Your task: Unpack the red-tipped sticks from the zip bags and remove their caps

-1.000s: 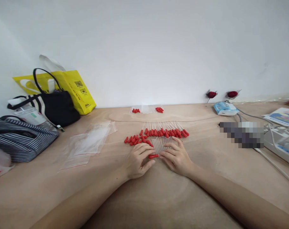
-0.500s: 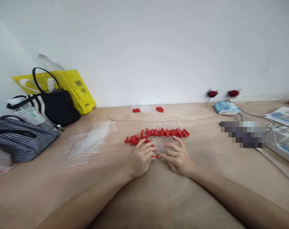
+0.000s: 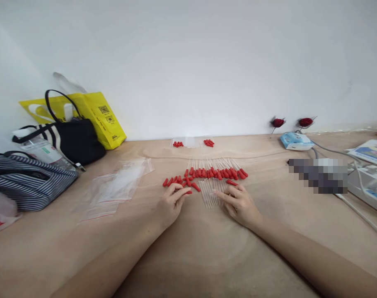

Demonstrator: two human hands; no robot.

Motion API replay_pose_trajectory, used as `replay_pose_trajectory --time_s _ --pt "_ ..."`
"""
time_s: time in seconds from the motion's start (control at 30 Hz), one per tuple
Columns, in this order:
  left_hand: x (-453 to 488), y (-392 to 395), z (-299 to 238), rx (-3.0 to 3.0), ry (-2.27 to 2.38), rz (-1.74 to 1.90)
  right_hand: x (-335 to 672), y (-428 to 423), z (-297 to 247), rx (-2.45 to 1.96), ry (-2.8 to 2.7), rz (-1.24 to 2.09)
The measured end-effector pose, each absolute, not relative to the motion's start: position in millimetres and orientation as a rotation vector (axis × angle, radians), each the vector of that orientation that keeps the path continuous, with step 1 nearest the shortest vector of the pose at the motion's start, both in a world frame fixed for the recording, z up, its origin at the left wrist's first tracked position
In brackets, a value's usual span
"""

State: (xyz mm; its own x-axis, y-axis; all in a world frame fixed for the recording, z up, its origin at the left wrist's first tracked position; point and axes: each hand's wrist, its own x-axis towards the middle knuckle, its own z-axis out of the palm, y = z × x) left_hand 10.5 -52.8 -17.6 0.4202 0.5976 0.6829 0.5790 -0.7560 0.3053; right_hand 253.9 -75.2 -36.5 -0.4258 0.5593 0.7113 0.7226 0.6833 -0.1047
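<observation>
My left hand (image 3: 171,206) pinches a small red rubber bulb (image 3: 189,192) between thumb and fingertips. Just beyond it lies a loose pile of red rubber bulbs (image 3: 170,181). My right hand (image 3: 240,205) rests on the right side of a bundle of clear thin tubes (image 3: 209,198), its index finger stretched onto them and the thumb mostly hidden. Behind the bundle runs a row of droppers (image 3: 211,172), red bulbs toward me and clear stems pointing to the wall. Another red bulb (image 3: 231,182) lies beside my right fingers; whether it has a stem is unclear.
Clear zip bags (image 3: 120,182) lie flat at the left. Another bag (image 3: 193,142) with red bulbs sits by the wall. Bags, including a yellow one (image 3: 106,120), crowd the far left. A tissue pack (image 3: 296,141) and a power strip (image 3: 367,190) with cables are right.
My hands, which were together over the near end of the tubes, have parted. The left moved left with a red bulb; the right stays near the tubes, uncovering more of them.
</observation>
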Motion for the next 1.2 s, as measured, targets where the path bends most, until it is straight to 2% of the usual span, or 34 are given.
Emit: replay_pose_trajectory --time_s 0.23,0.43,0.73,1.2 --pt "-14.2 -27.6 -0.7 2.186 1.535 1.263 253.3 -67.0 -29.1 -1.134 -1.986 -0.047" --pt "-44.5 -0.5 -3.4 1.81 1.676 1.218 247.8 -54.6 -25.6 -1.209 -1.989 -0.17" --pt "-46.8 -3.2 -11.6 1.849 1.717 0.986 226.1 -48.8 -26.9 -1.413 -2.124 -0.285" --pt "-40.0 9.3 -21.6 1.926 1.646 1.0 220.2 -60.0 -25.3 -1.47 -2.148 -0.217"
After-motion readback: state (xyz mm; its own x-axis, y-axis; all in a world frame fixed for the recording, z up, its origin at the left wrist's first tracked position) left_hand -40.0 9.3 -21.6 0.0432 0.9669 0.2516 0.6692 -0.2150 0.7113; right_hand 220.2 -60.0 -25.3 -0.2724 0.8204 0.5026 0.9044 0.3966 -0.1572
